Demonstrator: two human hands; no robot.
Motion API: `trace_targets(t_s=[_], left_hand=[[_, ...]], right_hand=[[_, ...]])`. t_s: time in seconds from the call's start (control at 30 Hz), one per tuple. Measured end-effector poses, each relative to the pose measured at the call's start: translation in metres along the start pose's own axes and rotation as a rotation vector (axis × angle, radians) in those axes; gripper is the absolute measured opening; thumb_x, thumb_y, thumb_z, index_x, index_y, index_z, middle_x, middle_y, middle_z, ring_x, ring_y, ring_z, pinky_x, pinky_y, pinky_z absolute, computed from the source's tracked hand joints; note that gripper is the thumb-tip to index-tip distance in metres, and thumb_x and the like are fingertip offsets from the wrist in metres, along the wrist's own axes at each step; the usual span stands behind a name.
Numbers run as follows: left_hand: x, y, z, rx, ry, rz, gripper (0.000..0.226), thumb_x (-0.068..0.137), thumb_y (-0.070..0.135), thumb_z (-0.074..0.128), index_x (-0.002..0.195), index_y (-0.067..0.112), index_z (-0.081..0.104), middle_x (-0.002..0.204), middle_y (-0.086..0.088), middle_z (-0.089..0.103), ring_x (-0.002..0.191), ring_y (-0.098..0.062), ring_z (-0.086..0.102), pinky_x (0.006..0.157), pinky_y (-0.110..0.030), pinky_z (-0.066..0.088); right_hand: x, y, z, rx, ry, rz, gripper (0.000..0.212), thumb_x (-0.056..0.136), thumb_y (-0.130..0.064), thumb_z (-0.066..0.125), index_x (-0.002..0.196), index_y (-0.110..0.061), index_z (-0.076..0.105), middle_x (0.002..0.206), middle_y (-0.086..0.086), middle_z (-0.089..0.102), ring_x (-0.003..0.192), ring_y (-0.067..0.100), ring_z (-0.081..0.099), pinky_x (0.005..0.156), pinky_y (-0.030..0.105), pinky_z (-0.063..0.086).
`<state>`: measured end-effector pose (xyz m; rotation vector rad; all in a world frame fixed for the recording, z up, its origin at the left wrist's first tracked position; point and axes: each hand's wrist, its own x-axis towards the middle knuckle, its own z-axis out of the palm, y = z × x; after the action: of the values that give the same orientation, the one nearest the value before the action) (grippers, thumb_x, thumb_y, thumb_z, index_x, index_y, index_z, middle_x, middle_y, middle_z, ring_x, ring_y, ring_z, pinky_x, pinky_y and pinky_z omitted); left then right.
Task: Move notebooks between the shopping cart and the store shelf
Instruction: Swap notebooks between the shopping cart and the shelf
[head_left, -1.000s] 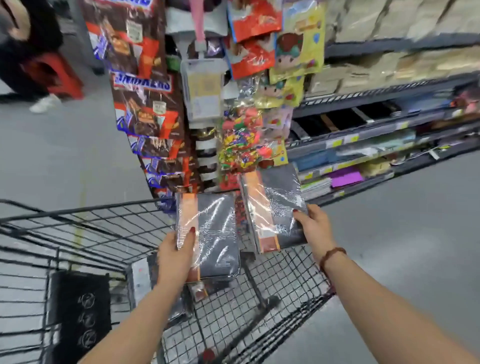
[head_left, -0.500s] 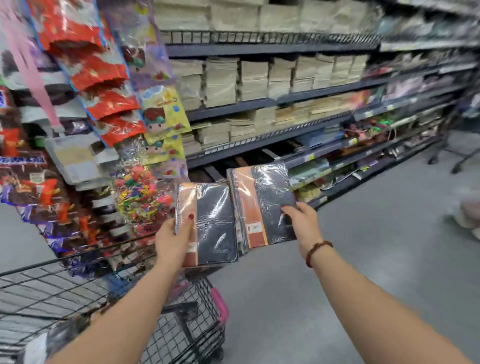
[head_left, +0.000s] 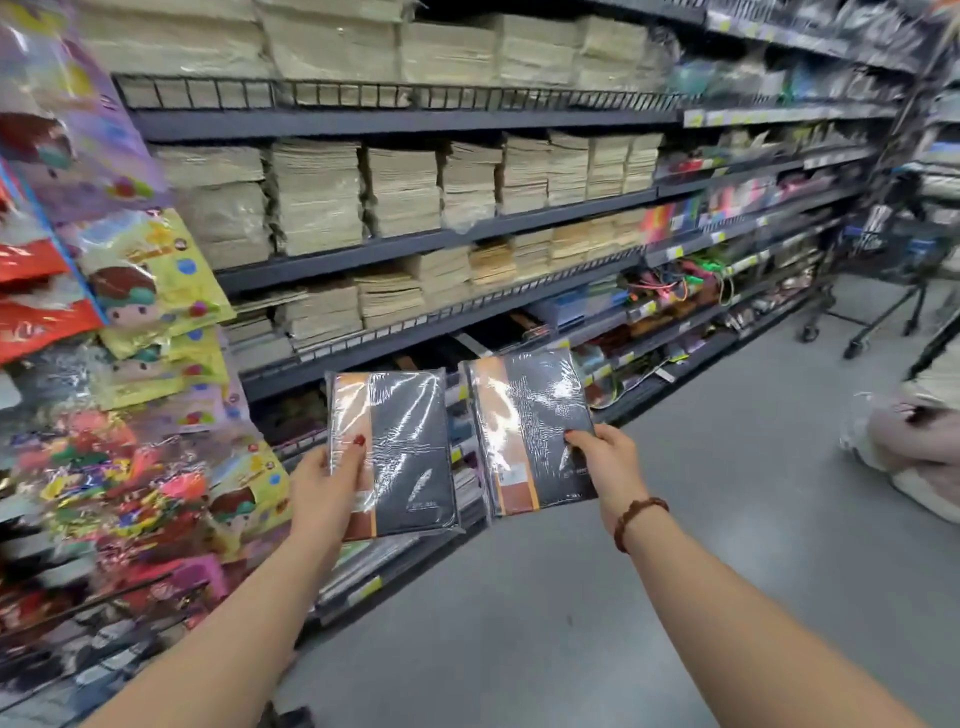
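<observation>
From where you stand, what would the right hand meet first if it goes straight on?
Probably the lower shelf; the right hand, holding a notebook, points toward it, though depth is unclear.

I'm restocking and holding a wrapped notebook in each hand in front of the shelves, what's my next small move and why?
Probably reach both notebooks forward toward the dark gap in the lower shelf just behind them. The left hand holds one wrapped notebook and the right hand the other, both upright in mid-air, short of the shelf, so nothing is placed yet.

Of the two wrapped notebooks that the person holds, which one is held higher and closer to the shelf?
The notebook in the right hand: it sits higher than the left hand's notebook.
</observation>
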<state>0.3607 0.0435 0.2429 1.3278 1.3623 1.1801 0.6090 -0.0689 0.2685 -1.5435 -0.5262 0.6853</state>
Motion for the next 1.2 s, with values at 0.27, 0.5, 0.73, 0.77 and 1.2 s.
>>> trace_targets(t_s=[0.27,0.5,0.73,0.77,1.2], left_hand=[[0.082,-0.001,0.089,-0.033,0.045,-0.045,0.023,0.089,0.032,0.06,0.087,0.009,0.064,0.079,-0.011,0.065,0.066,-0.021,0.055,0.061,-0.033,0.041],[0.127,-0.001,0.146,0.014,0.098,-0.096,0.023,0.089,0.034,0.06,0.083,0.012,0.063,0.073,-0.006,0.063,0.066,-0.022,0.053,0.062,-0.033,0.04],[0.144,-0.01,0.202,0.002,0.316,-0.182,0.018,0.089,0.026,0.06,0.079,0.011,0.06,0.07,-0.007,0.061,0.066,-0.022,0.052,0.06,-0.031,0.038],[0.144,-0.011,0.207,-0.002,0.347,-0.201,0.017,0.089,0.025,0.06,0.078,0.013,0.061,0.07,-0.007,0.062,0.066,-0.022,0.053,0.061,-0.032,0.039],[0.172,-0.058,0.219,0.033,0.545,-0.364,0.022,0.083,0.032,0.064,0.078,0.011,0.064,0.063,-0.002,0.063,0.06,-0.02,0.054,0.062,-0.031,0.044]], right_hand=[[0.122,-0.011,0.004,-0.062,-0.044,0.047,0.012,0.078,-0.008,0.062,0.068,-0.011,0.055,0.065,0.009,0.05,0.064,0.02,0.049,0.062,0.031,0.038],[0.218,-0.012,0.004,-0.137,-0.135,0.069,0.03,0.082,-0.006,0.061,0.058,-0.012,0.043,0.068,0.002,0.041,0.058,0.018,0.038,0.056,0.029,0.03],[0.32,-0.012,0.011,-0.228,-0.347,0.116,0.025,0.087,-0.01,0.058,0.065,-0.011,0.046,0.063,0.003,0.046,0.058,0.017,0.042,0.051,0.03,0.032],[0.332,-0.011,0.014,-0.243,-0.369,0.128,0.024,0.086,-0.01,0.058,0.065,-0.011,0.048,0.063,0.004,0.048,0.059,0.019,0.044,0.052,0.028,0.032],[0.414,0.051,0.108,-0.336,-0.557,0.332,0.016,0.081,-0.015,0.062,0.066,-0.014,0.055,0.064,0.01,0.056,0.065,0.026,0.053,0.06,0.033,0.039]])
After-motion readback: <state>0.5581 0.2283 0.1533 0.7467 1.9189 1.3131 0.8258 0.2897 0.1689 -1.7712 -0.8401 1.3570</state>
